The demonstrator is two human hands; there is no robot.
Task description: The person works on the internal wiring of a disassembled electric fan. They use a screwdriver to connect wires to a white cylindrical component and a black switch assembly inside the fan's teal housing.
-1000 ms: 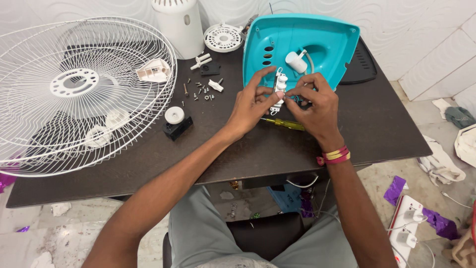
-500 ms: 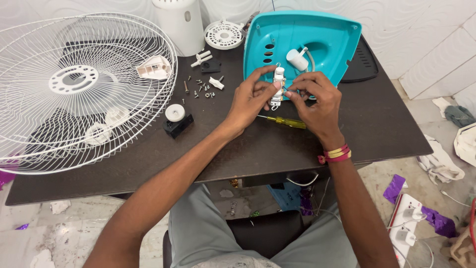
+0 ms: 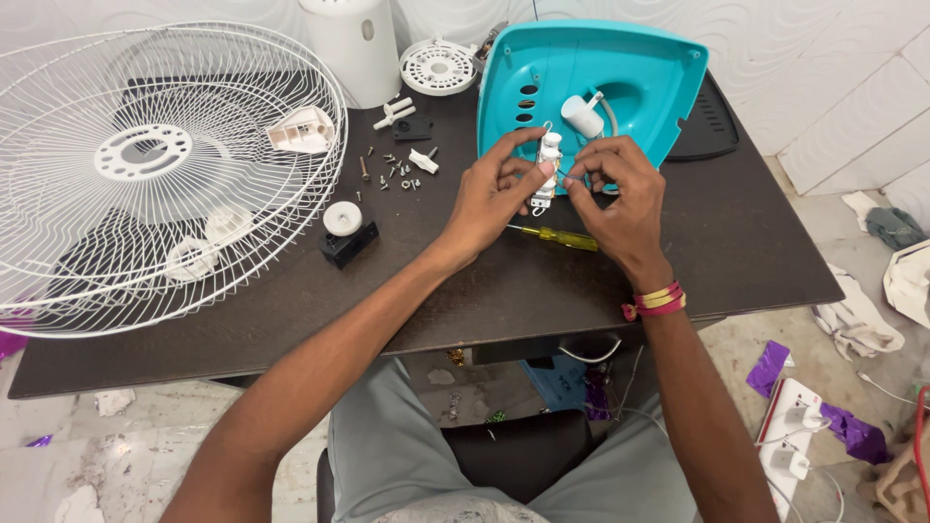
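Both bare forearms reach forward and converge above the dark wooden table point(image 3: 736, 242). The left hand point(image 3: 489, 199) pinches with curled fingers; the right hand point(image 3: 620, 194), red and yellow bands at its wrist, pinches opposite, fingertips nearly touching.

Bright even daylight, soft shadows, sharp focus, slight wide-angle bending at edges.

Two hands, left point(image 3: 494, 199) and right point(image 3: 620, 194), worked over one small white switch block point(image 3: 547, 174). One wire fan guard point(image 3: 145, 169), one turquoise fan base point(image 3: 601, 87), one yellow screwdriver point(image 3: 557, 236) and one round white grille point(image 3: 438, 66) lay on the table. Loose screws point(image 3: 392, 169) numbered perhaps ten; they were too small to count surely.
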